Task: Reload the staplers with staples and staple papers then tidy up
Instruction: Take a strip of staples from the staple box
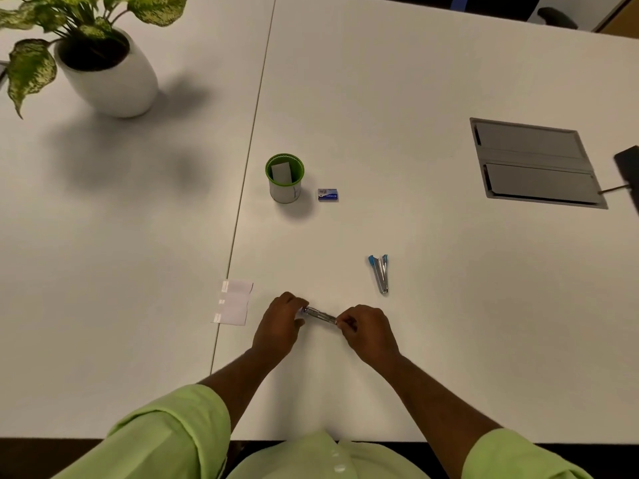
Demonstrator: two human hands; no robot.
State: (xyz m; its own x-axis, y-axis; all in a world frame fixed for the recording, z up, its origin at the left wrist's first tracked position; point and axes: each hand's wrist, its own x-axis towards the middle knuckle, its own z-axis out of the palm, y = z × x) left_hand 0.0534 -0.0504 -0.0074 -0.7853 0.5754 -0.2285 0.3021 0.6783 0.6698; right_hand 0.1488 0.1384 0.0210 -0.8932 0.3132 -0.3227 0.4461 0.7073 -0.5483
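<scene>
A small metal stapler (pixel 320 315) is held just above the white table near its front edge. My left hand (pixel 281 323) grips its left end and my right hand (pixel 366 328) pinches its right end. A second stapler with blue ends (pixel 381 273) lies open on the table to the right, beyond my right hand. A small blue staple box (pixel 327 195) rests farther back. White paper slips (pixel 233 302) lie to the left of my left hand. A green-rimmed cup (pixel 284 178) with a paper slip inside stands left of the box.
A potted plant in a white pot (pixel 110 74) stands at the far left. A grey cable hatch (pixel 534 164) is set into the table at the right, with a dark object (pixel 627 167) at its edge. A seam (pixel 249 160) divides the two tabletops.
</scene>
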